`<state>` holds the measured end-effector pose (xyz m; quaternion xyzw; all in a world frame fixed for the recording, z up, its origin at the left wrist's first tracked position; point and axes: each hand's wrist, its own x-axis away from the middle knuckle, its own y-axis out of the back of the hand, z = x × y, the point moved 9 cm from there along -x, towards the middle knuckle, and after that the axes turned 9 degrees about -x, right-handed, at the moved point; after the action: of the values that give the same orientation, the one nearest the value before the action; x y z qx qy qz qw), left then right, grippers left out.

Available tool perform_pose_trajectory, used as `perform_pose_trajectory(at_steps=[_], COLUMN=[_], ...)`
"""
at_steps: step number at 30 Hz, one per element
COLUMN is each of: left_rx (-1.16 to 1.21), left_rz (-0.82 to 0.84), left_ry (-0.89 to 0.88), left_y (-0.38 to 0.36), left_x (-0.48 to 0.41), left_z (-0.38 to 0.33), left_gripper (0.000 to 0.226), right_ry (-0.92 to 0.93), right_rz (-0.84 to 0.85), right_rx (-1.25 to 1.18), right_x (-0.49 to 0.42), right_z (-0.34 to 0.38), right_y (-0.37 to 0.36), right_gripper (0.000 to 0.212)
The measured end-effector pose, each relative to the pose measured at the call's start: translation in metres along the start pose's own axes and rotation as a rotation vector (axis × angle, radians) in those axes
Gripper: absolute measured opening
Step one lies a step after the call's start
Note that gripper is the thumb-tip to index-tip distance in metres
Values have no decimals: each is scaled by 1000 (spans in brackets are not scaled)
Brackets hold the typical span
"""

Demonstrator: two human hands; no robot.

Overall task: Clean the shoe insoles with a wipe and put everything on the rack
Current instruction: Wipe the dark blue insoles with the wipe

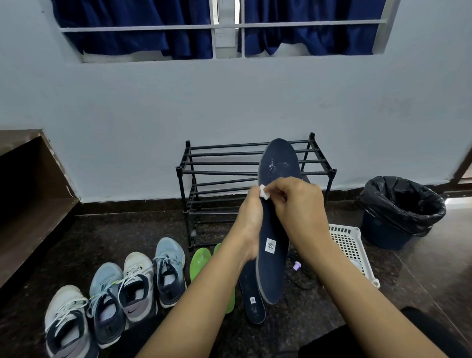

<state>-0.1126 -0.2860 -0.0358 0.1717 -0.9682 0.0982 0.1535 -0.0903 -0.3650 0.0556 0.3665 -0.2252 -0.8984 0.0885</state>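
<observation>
Left hand is gripping a navy foam insole upright before the black tubular rack. Right hand is pinching a small white wipe against that insole.

I count four sneakers on the floor, two navy insoles, two green insoles, one wipe, one rack, one basket, one bin, one purple cap.

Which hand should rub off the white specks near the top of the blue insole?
Probably the right hand: it pinches the white wipe at the edge of the insole, just below the specks. The left hand grips the insole, holding it upright.
</observation>
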Motion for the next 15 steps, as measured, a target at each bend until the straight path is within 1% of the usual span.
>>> perform_pose_trajectory(at_steps=[4, 7, 10, 13, 15], left_rx=[-23, -23, -27, -21, 1], left_rz=[-26, -45, -64, -44, -16], left_ry=[4, -14, -51, -66, -48], left_y=[6, 5, 0, -4, -4], left_x=[0, 3, 4, 4, 4], left_z=[0, 0, 0, -1, -3], left_gripper=[42, 32, 39, 39, 37], right_ry=[0, 8, 18, 18, -1], right_rz=[50, 67, 51, 18, 17], right_rx=[53, 126, 185, 172, 96], right_x=[8, 7, -1, -5, -3], right_z=[1, 0, -2, -3, -4], right_y=[-8, -11, -9, -2, 0], right_gripper=[18, 20, 19, 20, 20])
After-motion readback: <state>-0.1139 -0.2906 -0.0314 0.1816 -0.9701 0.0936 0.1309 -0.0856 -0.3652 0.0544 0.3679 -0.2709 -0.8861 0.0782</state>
